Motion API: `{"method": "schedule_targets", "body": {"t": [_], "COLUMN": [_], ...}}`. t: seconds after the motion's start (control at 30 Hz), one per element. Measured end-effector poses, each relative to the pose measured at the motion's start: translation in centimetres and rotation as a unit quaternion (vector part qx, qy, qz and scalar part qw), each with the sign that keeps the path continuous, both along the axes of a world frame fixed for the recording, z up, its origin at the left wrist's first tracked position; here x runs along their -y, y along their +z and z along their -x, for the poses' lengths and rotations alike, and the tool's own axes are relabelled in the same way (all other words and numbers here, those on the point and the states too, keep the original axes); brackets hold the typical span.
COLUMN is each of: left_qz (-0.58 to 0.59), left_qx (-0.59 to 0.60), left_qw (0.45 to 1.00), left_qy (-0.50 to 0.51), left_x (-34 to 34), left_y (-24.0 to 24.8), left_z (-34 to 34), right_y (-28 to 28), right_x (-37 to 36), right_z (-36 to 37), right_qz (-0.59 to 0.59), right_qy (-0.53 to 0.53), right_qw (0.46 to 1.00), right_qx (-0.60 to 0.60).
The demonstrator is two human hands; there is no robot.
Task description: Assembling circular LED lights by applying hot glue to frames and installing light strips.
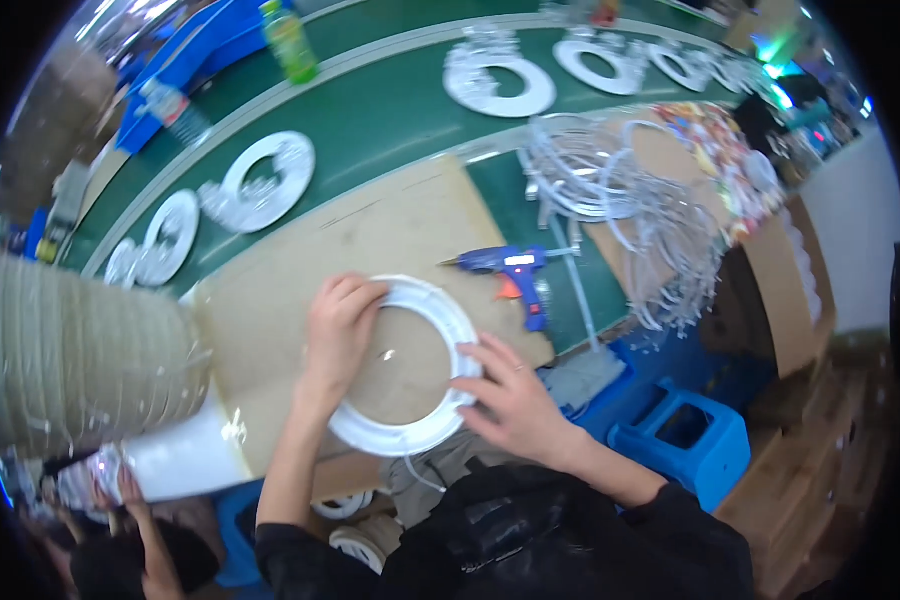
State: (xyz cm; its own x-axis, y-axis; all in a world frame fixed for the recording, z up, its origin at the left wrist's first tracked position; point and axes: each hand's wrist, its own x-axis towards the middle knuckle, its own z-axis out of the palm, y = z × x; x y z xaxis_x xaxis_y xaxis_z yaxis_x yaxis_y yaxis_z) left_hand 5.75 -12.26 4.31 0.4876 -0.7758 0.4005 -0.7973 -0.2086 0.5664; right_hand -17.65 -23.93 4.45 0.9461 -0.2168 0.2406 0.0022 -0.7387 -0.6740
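Observation:
A white plastic ring [402,439] lies over the front part of the tan work board [370,235], a thin white wire hanging from its near edge. At its upper left, the fingers of my left hand [338,335] are closed in a pinch on the rim; what else they may hold is hidden. My right hand [515,400] grips the ring's right side, fingertips bent over the rim. Beyond the ring, toward the right edge of the board, a blue glue gun [510,262] with an orange trigger rests on its side, touched by neither hand.
Several white rings [295,165] with clear wrap sit along the green conveyor [390,110]. To the right are coiled clear tubes [580,170] and a blue stool [695,435]. A tall stack of pale rings [80,350] stands left, near another person's hands [120,487].

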Motion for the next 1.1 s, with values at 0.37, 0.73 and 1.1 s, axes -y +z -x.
{"method": "schedule_targets", "body": {"t": [0.37, 0.73, 1.1], "left_qz": [-0.011, -0.041, -0.114], "left_qx": [0.006, 0.077, 0.106], "left_qw": [1.000, 0.996, 0.988], "left_qy": [0.027, 0.031, 0.010], "left_x": [-0.6, -0.2, -1.6], "left_y": [-1.0, -0.7, -0.5], "left_z": [-0.4, 0.3, 2.7], "right_y": [0.5, 0.1, -0.5], "right_x": [-0.2, -0.1, -0.2], "right_z": [-1.0, -1.0, -0.8], "right_qz": [-0.028, -0.027, -0.030], "right_qy": [-0.005, -0.003, -0.006], "right_qw": [1.000, 1.000, 1.000], "right_qx": [-0.005, 0.006, -0.002]}}
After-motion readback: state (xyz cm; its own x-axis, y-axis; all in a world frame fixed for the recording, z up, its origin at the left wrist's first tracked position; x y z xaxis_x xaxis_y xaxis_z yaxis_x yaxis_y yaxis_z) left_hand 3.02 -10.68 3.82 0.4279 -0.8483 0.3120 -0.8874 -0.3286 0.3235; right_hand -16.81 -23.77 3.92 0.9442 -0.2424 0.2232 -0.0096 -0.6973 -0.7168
